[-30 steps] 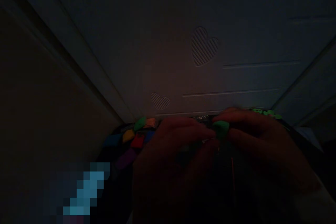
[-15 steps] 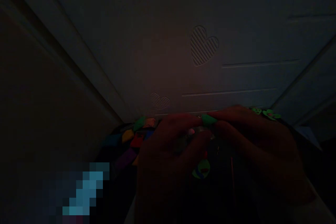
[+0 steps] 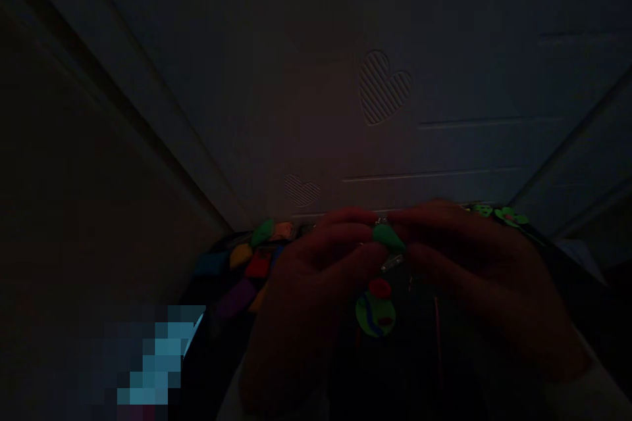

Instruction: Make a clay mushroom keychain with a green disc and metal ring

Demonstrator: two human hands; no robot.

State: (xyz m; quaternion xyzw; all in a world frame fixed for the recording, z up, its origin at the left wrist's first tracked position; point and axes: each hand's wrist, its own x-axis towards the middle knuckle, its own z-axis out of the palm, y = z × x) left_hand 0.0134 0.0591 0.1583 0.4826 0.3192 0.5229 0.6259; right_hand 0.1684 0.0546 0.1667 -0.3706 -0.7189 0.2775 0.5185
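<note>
Between the fingertips of both hands is a small green lump of what looks like modelling clay (image 3: pixel 388 237). My left hand (image 3: pixel 316 276) pinches it from the left, thumb below and fingers above. From the right, the thumb and fingers of my right hand (image 3: pixel 484 270) close on its other side. Just under the lump shows a small clear object (image 3: pixel 393 264), too dim to name. Nearer to me lies a flat green disc (image 3: pixel 375 314) with blue and dark red marks, and a red round piece (image 3: pixel 380 288) touches its top edge.
Several coloured clay lumps, among them a purple one (image 3: pixel 237 297) and a red one (image 3: pixel 257 265), lie left of my hands. A thin reddish stick (image 3: pixel 438 335) lies on the dark surface. Green flower shapes (image 3: pixel 511 216) sit at the back right, before a pale panel with hearts (image 3: pixel 382 87).
The green lump has come slightly down and turned between my fingers. My left hand has shifted, so more of the disc and the red piece shows.
</note>
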